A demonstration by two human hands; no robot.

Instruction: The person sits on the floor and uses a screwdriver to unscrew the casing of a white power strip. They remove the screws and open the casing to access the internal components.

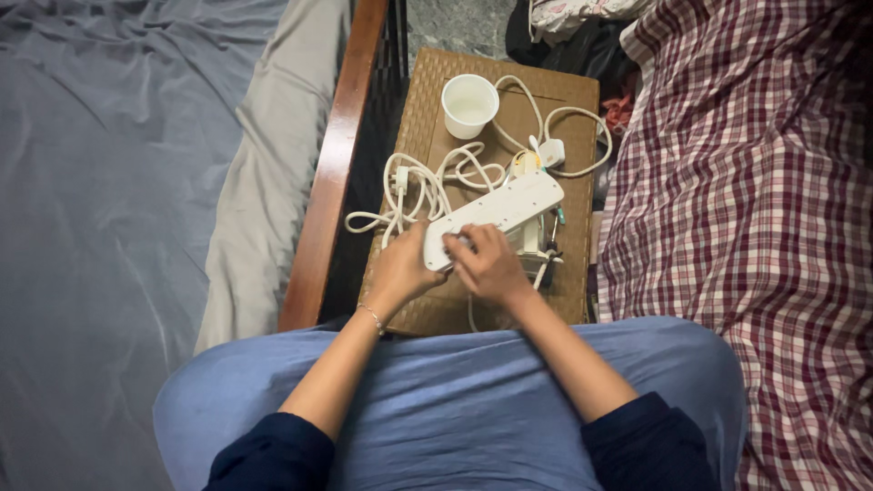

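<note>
Wicker stand (436, 314) between two beds. Power strip (505, 211) lies mid-stand, slanting toward right edge. Left hand (405, 266) grips its near end; right hand (486, 264) curled over same end, fingers pressing. Cords (418, 182) tangled at left edge; cup (469, 105) near far edge.

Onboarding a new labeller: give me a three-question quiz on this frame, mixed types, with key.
1. True or false: both hands, left hand and right hand, touch the white power strip.
2. The white cup stands: A) on the grey bedsheet B) on the brown wicker table C) on the checked cloth.
3. Fill in: the cord lies in loose ____ on the table.

Key: 1 true; 2 B; 3 coils.
</note>
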